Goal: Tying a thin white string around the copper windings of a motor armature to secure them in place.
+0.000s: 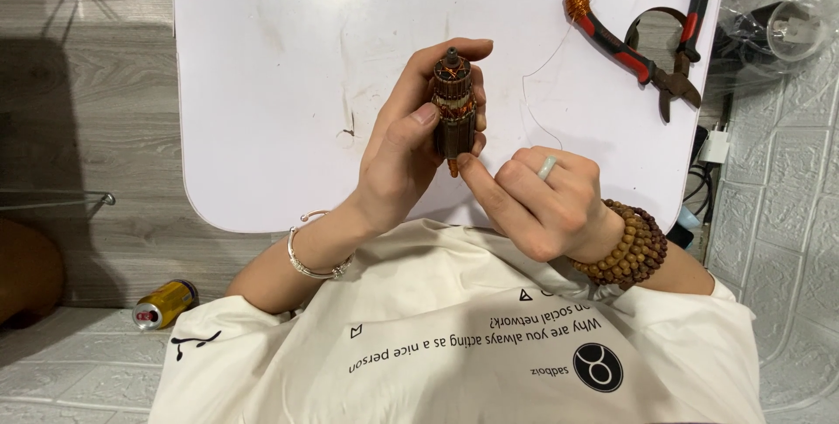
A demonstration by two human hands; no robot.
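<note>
My left hand (404,149) is wrapped around a small dark motor armature (454,109) with copper winding, holding it upright over the white table (262,83). Thumb and fingers pinch its sides. My right hand (542,201) is closed, its index finger and thumb touching the armature's lower tip. A thin wire (535,74) runs from the armature area up across the table. A pale ring sits on my right hand, a wooden bead bracelet on that wrist, a silver bangle on the left wrist.
Red-and-black pliers (642,61) lie at the table's right edge, a wound copper coil by one handle end. A yellow can (164,303) lies on the floor at left. Plastic wrap and cables sit at the right. A dark round object is at the table's top edge.
</note>
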